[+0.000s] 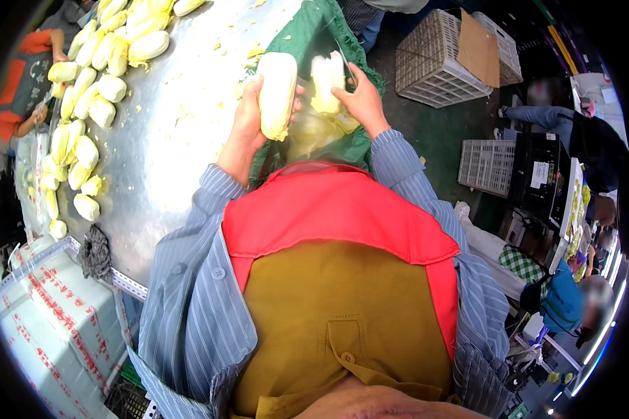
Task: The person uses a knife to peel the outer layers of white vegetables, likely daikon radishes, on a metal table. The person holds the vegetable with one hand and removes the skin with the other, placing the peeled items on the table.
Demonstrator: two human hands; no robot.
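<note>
My left hand [247, 118] grips a trimmed napa cabbage [278, 94], pale and upright, over the edge of the metal table. Between the fingers of my right hand [366, 99] is a thin knife [342, 52], its handle mostly hidden. Beside that thumb is a pale cabbage leaf [322, 86]; I cannot tell whether the thumb touches it. Below both hands hangs a green woven sack [364, 52] lined with clear plastic, with yellowish leaves [314, 139] inside.
Several trimmed cabbages [102, 94] lie along the left of the metal table [152, 131], among leaf scraps. A dark mesh rag [95, 252] hangs at its corner. White plastic crates [435, 63] stand on the floor at right. A co-worker in orange sleeves [18, 78] stands across the table.
</note>
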